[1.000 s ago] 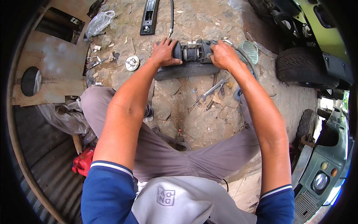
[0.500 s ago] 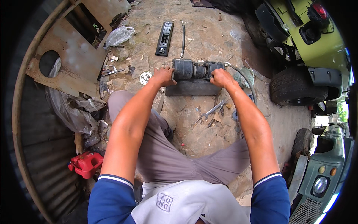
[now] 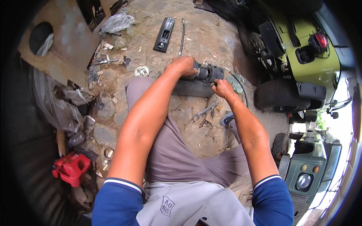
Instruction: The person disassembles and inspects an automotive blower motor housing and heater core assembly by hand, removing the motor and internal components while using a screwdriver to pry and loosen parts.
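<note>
In front of me a black motor-like unit (image 3: 215, 74) with rounded drum sections rests on a dark block-shaped base (image 3: 192, 89) on the ground. My left hand (image 3: 183, 66) is wrapped over the unit's left drum and covers most of it. At the near right side, my right hand (image 3: 223, 89) has curled fingers close to the seam between unit and base. What those fingers pinch, if anything, is too small to make out. A thin black hose (image 3: 183, 35) with metal ends lies beyond my left hand. Another dark hose (image 3: 244, 90) curves from the unit's right end toward me.
Wrenches (image 3: 203, 112) and small debris lie between my legs and the base. A long black panel (image 3: 164, 34) lies farther off, a round tin lid (image 3: 141, 70) to the left. A red jerrycan (image 3: 73, 168) stands lower left. Parked vehicles (image 3: 320, 71) line the right side.
My left hand has shifted rightward from the unit's left end onto the drum. My right hand has come down from the right drum toward the base. The view has turned slightly.
</note>
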Motion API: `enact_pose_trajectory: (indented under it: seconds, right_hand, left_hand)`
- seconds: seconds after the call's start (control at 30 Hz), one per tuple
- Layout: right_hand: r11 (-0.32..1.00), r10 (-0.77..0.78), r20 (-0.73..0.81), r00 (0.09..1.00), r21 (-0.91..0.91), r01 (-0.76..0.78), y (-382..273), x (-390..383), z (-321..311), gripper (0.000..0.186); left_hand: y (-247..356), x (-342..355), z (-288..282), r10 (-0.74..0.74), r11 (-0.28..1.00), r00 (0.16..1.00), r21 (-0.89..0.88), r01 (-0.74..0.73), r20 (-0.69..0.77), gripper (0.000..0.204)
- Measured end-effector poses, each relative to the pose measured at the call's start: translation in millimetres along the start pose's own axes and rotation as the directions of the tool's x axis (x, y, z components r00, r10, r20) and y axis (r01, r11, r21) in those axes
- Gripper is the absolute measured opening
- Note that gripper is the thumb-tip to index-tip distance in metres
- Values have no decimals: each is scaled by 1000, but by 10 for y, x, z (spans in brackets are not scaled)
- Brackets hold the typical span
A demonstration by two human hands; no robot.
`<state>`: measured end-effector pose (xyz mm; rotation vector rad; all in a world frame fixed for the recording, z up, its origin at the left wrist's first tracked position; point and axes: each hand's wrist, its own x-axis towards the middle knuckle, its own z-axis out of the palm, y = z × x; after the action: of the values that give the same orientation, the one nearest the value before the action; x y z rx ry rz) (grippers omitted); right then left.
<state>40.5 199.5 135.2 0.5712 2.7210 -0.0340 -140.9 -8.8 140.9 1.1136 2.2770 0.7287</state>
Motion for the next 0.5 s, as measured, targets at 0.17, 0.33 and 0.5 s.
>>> enact_pose_trajectory:
  seconds: [0.17, 0.33, 0.5]
  right_hand:
    - [998, -62, -17, 998, -9, 62, 62, -10, 38, 30]
    - [992, -121, 9, 993, -46, 122, 40, -39, -62, 28]
    - [988, -136, 92, 986, -66, 142, 94, -60, -133, 27]
  left_hand:
    - [-82, -3, 84, -32, 997, 999, 63, 32, -1, 48]
    - [-157, 13, 255, -59, 990, 997, 131, 52, 51, 57]
    - [-161, 77, 452, -42, 986, 999, 161, 42, -6, 69]
